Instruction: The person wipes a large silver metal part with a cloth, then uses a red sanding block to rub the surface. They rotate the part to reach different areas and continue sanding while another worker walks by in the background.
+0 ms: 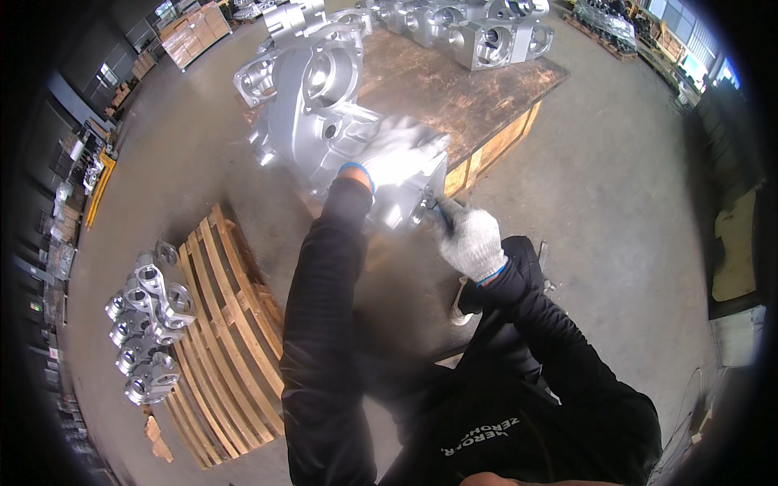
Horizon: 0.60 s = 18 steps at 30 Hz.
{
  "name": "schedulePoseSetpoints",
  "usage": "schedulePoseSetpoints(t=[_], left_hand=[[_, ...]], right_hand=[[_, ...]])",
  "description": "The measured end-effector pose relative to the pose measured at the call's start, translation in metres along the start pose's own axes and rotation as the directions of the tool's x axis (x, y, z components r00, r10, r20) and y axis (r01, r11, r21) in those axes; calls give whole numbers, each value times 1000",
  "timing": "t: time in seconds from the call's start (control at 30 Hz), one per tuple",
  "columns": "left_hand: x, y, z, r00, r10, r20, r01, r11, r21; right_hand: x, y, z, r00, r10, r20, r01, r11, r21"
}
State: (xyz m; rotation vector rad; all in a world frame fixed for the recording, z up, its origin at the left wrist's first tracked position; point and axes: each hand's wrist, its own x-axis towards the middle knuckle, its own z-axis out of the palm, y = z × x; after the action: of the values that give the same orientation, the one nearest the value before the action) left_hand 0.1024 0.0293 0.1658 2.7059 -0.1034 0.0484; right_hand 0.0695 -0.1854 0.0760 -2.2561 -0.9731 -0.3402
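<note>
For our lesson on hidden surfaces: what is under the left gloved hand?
A large silver casting shows around the left gloved hand; the patch directly beneath is covered.

Slatted wooden pallet (223,356) on grey floor (616,162), silver castings (166,316) along its left side, brown scrap (158,440) near its corner, stacked brown boxes (194,36) at upper left, plastic-wrapped pile (604,28) at upper right

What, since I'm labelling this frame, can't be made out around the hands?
All in the head view:
Left hand: its finger outlines, washed out by glare.
Right hand: whether it grips a tool; its glove covers the palm.
Large silver casting: its underside, hidden by its own bulk and a hazy blur.
Metal parts on the table: the farthest, cut off by the top edge.
</note>
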Motion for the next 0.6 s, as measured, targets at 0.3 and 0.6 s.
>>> schedulePoseSetpoints(t=[0.3, 0.6], left_hand=[[-1, 5, -1, 1000, 23, 21, -25, 992, 122], [19, -17, 20, 993, 98, 68, -116, 921, 373]], right_hand=[[-10, 4, 7, 999, -47, 3, 47, 999, -16], [-53, 7, 72, 968, -221, -122, 211, 973, -92]])
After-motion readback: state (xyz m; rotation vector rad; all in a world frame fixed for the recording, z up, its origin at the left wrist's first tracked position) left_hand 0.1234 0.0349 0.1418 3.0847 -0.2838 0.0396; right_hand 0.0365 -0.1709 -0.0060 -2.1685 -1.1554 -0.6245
